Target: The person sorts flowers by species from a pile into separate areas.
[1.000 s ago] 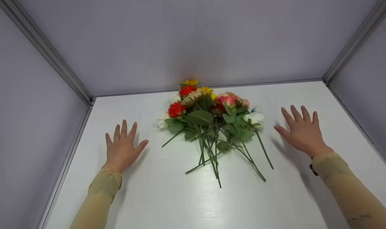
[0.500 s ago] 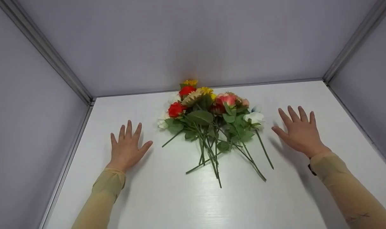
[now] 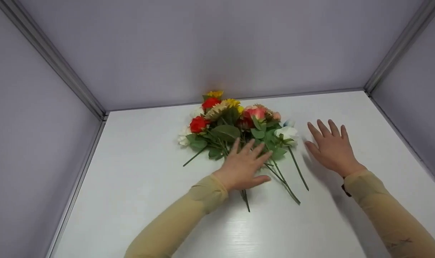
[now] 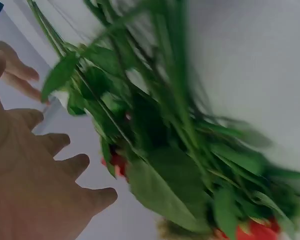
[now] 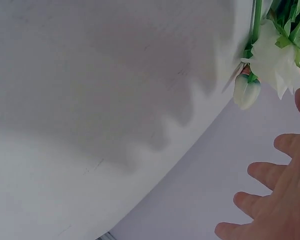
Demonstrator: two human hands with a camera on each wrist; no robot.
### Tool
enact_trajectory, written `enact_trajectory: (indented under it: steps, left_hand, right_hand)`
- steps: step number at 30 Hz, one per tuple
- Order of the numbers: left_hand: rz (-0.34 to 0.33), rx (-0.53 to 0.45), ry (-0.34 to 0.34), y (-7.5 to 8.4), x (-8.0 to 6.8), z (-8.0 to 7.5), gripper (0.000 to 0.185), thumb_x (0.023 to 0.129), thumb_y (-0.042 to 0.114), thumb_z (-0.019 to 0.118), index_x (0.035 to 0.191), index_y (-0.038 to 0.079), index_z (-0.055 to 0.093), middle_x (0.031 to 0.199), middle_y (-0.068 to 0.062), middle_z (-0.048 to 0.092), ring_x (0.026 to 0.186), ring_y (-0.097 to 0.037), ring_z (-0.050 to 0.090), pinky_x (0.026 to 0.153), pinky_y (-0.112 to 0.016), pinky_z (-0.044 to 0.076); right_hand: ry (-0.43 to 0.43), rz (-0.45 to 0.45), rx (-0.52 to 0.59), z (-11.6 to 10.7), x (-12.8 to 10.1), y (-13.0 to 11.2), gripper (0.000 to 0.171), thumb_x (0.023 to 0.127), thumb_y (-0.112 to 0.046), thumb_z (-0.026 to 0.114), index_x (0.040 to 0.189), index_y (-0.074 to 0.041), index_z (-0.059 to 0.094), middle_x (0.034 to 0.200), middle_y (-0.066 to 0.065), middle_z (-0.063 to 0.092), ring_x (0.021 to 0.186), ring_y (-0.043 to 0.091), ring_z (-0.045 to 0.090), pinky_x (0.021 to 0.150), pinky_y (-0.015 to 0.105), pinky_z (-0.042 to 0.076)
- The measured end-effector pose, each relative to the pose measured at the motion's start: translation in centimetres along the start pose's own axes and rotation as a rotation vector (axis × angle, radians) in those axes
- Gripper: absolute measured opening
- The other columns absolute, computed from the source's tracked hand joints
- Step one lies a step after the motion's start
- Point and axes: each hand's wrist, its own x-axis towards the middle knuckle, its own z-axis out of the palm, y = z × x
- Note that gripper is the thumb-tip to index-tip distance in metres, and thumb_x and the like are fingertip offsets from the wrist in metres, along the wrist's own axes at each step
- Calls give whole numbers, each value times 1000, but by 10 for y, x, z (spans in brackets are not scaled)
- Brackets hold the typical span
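A loose bunch of cut flowers with leafy green stems lies on the white table, among them a red rose (image 3: pixel 199 124), a pink flower (image 3: pixel 255 113) and a white flower (image 3: pixel 286 134). My left hand (image 3: pixel 244 166) is stretched over the stems with its fingers spread, covering their middle in the head view. The left wrist view has its fingers (image 4: pixel 72 165) beside a big green leaf (image 4: pixel 165 185), gripping nothing. To the right of the bunch, my right hand (image 3: pixel 330 148) hovers over the table with spread fingers, its shadow below. A white bud (image 5: pixel 246 92) appears near it in the right wrist view.
Pale panels enclose the white tabletop (image 3: pixel 138 136) at the back and both sides, with metal posts (image 3: pixel 378 71) at the corners. The topmost yellow flower (image 3: pixel 215 94) lies against the back panel (image 3: pixel 160 53). Stem ends (image 3: pixel 299 203) point toward the person.
My left hand has swung right from the table's left side to above the flower stems. My right hand has drifted slightly left. The flowers lie as before.
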Motion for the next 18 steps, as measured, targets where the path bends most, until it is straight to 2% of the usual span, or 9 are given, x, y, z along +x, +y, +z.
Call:
enact_trajectory:
  steps: [4, 8, 13, 15, 18]
  left_hand:
    - [75, 60, -50, 42, 44, 5, 71, 103, 71, 29, 164, 39, 16, 171, 6, 14, 157, -26, 6, 122, -61, 3]
    - [91, 154, -62, 63, 77, 16, 67, 104, 69, 25, 163, 42, 15, 170, 10, 14, 157, -24, 7, 122, -63, 5]
    - [52, 303, -102, 63, 98, 28, 71, 100, 77, 20, 163, 45, 13, 169, 13, 18, 157, -25, 2, 118, -70, -2]
    - [25, 301, -103, 59, 100, 30, 71, 98, 78, 22, 162, 46, 17, 168, 13, 22, 157, -25, 1, 116, -72, -3]
    - [4, 250, -82, 51, 101, 31, 70, 98, 78, 27, 160, 45, 29, 167, 12, 24, 157, -26, 0, 116, -74, 1]
  right_hand:
    - [1, 11, -10, 2, -4, 0, 63, 109, -44, 44, 161, -10, 31, 161, 27, 29, 148, 53, 15, 115, 74, 6]
    - [0, -5, -22, 3, -11, -1, 62, 109, -42, 46, 161, -10, 33, 161, 27, 30, 148, 54, 16, 115, 75, 8]
    - [11, -42, -21, 3, -20, -6, 63, 107, -43, 49, 160, -11, 36, 161, 25, 32, 148, 52, 18, 115, 74, 10]
    - [17, -50, -18, 2, -23, -8, 64, 107, -46, 49, 159, -11, 37, 160, 25, 33, 148, 51, 19, 115, 74, 11]
    - [11, -53, -8, 0, -24, -10, 66, 107, -50, 48, 159, -10, 38, 161, 25, 33, 149, 51, 19, 115, 73, 11]
